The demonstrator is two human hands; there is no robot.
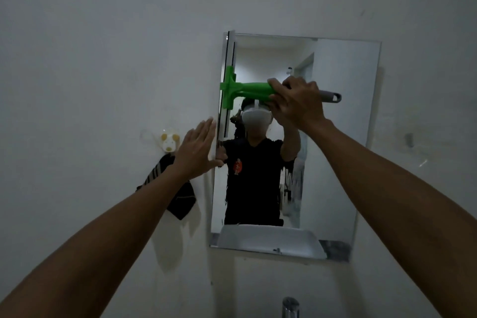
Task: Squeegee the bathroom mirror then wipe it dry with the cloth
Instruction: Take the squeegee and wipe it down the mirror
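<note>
1. Now, right hand (296,103) wraps the green squeegee (247,91), blade upright at the mirror (335,137)'s left edge;
2. left hand (197,148) spread flat, steadying that edge;
3. keep pressure even; cloth (180,199) hangs left.

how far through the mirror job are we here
Nothing looks finished yet. In hand: the right hand grips the green plastic squeegee, its blade upright along the left edge of the rectangular wall mirror, while the open left hand braces that edge. Left: the remaining squeegee passes, then drying; the dark striped cloth hangs unused.
</note>
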